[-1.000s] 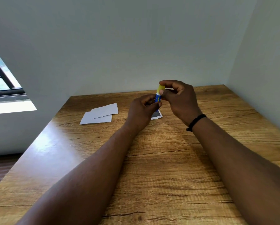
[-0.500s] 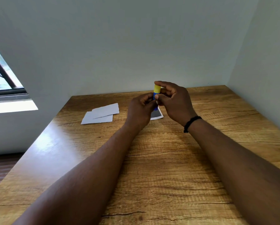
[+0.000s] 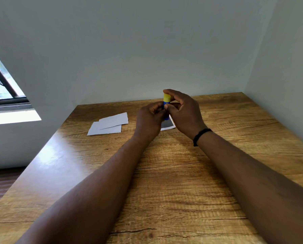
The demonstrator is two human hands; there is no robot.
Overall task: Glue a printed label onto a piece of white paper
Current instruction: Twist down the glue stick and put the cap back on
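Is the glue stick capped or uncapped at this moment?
Capped: the yellow cap sits flush on the blue glue stick, right hand fingers on it, left hand gripping the body.

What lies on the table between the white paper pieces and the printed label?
In the head view, the left hand covers most of the stretch between the white paper pieces and the printed label; the visible wooden table there is bare.

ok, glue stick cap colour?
Yellow cap on a blue glue stick, held upright between both hands. Head view, the only one, shows it.
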